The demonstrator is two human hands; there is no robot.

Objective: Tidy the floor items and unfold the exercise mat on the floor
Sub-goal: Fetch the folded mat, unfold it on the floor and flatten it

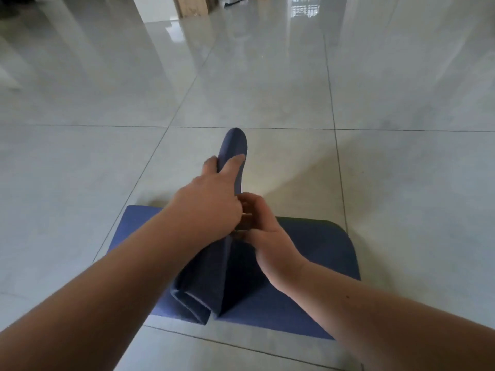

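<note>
So from the head cam, looking down: a blue exercise mat [308,253] is partly spread on a glossy grey tiled floor [107,170], with one flat section lying on the tiles close to the person and the rest still bunched into folds standing up in the middle. The left hand [206,207] has its grip pinched on the raised fold, thumb on the right face of it and the fingertips wrapped round the left side, so a rounded tip of the mat sticks up past the hand. The right hand [267,236] sits right beside it, touching the left, fingers curled in against the folded part just below; its grip looks pressed closed on the mat's edge but the fingertips are mostly hidden behind the other hand. Both forearms are bare. Way at the back there's some wooden furniture [191,6], blurry.
</note>
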